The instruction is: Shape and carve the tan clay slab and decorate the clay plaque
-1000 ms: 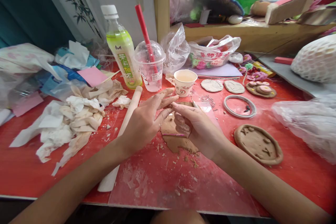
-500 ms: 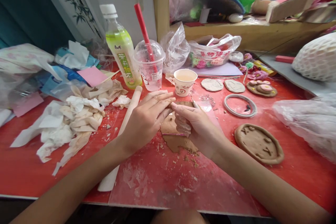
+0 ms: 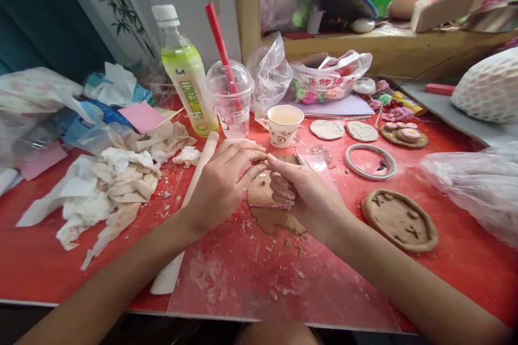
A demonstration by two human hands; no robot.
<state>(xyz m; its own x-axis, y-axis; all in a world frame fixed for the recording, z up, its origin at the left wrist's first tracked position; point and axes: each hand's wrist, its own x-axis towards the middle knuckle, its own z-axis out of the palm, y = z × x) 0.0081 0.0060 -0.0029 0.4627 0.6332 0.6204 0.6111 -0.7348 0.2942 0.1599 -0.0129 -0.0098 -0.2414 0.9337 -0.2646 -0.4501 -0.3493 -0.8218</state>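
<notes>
Brown clay slab (image 3: pixel 279 221) lies flat on a clear sheet (image 3: pixel 226 285), with a thin pink line across it. Above the slab, both hands meet at the fingertips. My left hand (image 3: pixel 226 175) is closed, its long fingers pressed over a small bit of brown clay (image 3: pixel 259 161) with the thumb below. My right hand (image 3: pixel 297 183) has curled fingers, and its thumb tip touches that same bit. From behind the right hand pokes the pale tip of a thin tool (image 3: pixel 300 158); the rest is hidden by the hand.
Behind the hands stand a paper cup (image 3: pixel 285 126), a lidded plastic cup (image 3: pixel 230 102) and a green drink bottle (image 3: pixel 186 75). A rolling pin (image 3: pixel 194 183) lies left, beside crumpled tissues (image 3: pixel 117 188). Rightward are a round clay plaque (image 3: pixel 399 221) and a ring (image 3: pixel 370 161).
Both hands stay together over the slab. My left hand has shifted slightly left and its thumb shows more; the right thumb is a little higher.
</notes>
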